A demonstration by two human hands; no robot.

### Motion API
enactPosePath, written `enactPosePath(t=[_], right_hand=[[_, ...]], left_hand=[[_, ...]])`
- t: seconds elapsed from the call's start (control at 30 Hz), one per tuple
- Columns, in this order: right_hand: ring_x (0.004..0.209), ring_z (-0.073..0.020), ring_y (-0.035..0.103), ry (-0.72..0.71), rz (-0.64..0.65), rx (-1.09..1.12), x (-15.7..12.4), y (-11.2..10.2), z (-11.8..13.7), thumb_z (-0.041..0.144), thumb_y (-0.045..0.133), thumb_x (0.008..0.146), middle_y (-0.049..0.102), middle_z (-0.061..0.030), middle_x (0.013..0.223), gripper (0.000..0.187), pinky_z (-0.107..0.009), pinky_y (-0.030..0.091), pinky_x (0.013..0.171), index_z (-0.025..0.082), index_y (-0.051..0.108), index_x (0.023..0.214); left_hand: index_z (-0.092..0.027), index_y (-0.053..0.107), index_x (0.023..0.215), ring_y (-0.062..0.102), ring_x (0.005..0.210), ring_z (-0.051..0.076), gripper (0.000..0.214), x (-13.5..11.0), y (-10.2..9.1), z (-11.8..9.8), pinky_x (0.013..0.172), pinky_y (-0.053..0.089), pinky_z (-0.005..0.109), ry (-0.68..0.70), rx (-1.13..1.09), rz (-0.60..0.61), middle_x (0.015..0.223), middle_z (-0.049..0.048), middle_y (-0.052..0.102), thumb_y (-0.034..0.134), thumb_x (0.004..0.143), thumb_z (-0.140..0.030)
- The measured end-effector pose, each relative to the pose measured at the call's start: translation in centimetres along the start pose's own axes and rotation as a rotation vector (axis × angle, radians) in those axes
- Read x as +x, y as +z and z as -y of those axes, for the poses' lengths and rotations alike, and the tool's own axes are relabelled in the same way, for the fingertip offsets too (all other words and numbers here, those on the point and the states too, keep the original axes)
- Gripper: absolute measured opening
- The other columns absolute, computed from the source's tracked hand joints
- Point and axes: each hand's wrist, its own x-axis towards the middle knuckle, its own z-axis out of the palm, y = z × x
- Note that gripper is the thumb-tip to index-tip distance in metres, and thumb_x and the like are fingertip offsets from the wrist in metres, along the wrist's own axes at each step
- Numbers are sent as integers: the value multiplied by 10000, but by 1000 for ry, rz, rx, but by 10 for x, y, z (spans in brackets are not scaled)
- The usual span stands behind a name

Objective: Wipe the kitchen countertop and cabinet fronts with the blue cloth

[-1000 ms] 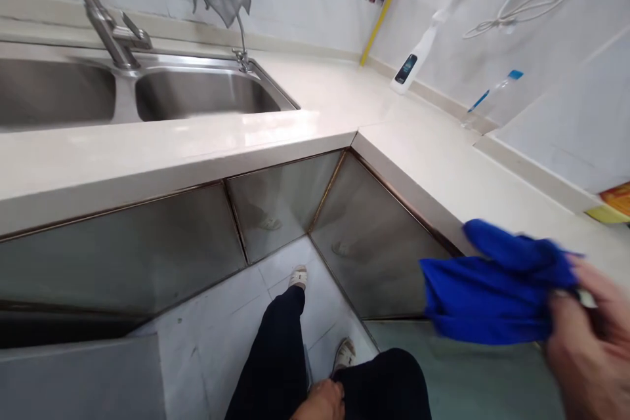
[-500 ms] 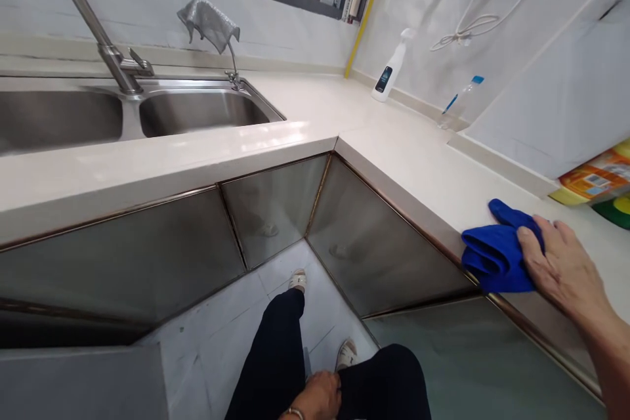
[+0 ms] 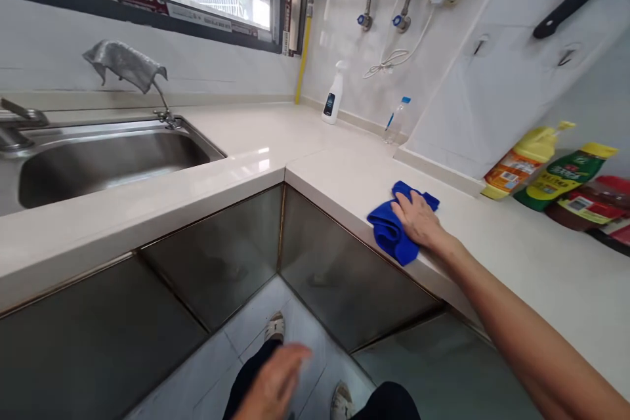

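The right hand (image 3: pixel 418 218) lies palm down on a blue cloth (image 3: pixel 391 230), its fingers gripping the folds against the worktop (image 3: pixel 339 170). The cloth is bunched at the near edge of the worktop's right-hand run, right of the inner corner, with one fold hanging slightly over the edge. The left hand (image 3: pixel 276 380) is raised at the near side, above the person's dark trousers (image 3: pixel 394 401); it is blurred, but its fingers seem extended and nothing shows in its grasp. On the far part of the worktop, a white spray bottle (image 3: pixel 335 97) stands near the wall, and a clear bottle (image 3: pixel 396 123) with a blue cap is to its right. Farther right, a yellow bottle (image 3: pixel 522 161) and a green bottle (image 3: pixel 566 176) stand side by side along the wall, with a red-topped container (image 3: pixel 590 200) just beside the green one. At the left is a steel sink (image 3: pixel 204 144), with a grey cover (image 3: pixel 125 62) draped over the thin tap behind it.
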Motion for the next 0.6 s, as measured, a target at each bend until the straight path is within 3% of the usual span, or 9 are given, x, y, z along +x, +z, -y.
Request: enactPosePath(t=[0.1,0.13,0.2,0.27,0.37,0.43,0.53,0.6], right_hand=[[1345,-359,501,58,20,58,25,-8,32,462,254,1067,491,-215,1470,535,-521,399,1113,196,513,1452],[1343,-367,500,82,23,75,32,-10,40,462,266,1065,489,-218,1468,528,-524,397,1111,190,530,1434],[1335,-379,501,140,22,107,45,-12,52,460,290,1061,498,-223,1453,516,-531,394,1105,175,567,1390],[1324,-388,505,203,12,137,55,-11,59,453,304,1059,516,-225,1431,507,-543,392,1100,162,598,1351],[1352,-398,481,251,-41,174,64,-7,62,436,332,1056,510,-232,1457,493,-563,376,1115,148,621,1333],[1424,-406,413,246,-101,186,66,-3,61,419,352,1053,460,-229,1533,485,-584,336,1154,143,624,1345],[1537,-384,252,165,-180,186,64,-2,59,391,362,1054,353,-178,1651,488,-601,236,1228,148,588,1413],[1548,-348,244,43,-140,212,60,-4,59,387,332,1066,381,-97,1657,480,-593,219,1247,218,578,1442]], left_hand=[[-310,628,1314,606,1281,179,357,21,-126,-36,1162,488,357,303,442,-455,1315,42,679,427,1026,-249],[-279,615,1325,582,1308,175,346,29,-167,-55,1188,458,361,333,598,-527,1336,42,661,457,1020,-237],[-147,574,1359,542,1354,219,383,43,-238,-90,1231,395,446,293,847,-697,1386,109,607,454,1037,-314],[18,467,1437,378,1490,330,618,55,-292,-113,1253,309,541,211,1049,-784,1508,226,482,369,1053,-457],[108,367,1476,212,1538,448,922,68,-347,-112,1233,237,635,88,1216,-683,1549,322,373,202,994,-661],[57,383,1500,243,1524,458,1023,73,-371,-97,1222,227,649,-93,1245,-578,1550,297,402,264,915,-775],[-63,309,1581,211,1547,428,1032,79,-390,-80,1230,175,648,-360,1120,-408,1616,234,365,396,879,-814],[-122,230,1618,142,1569,422,1035,80,-393,-79,1232,138,655,-453,1013,-333,1662,206,296,414,880,-823]])
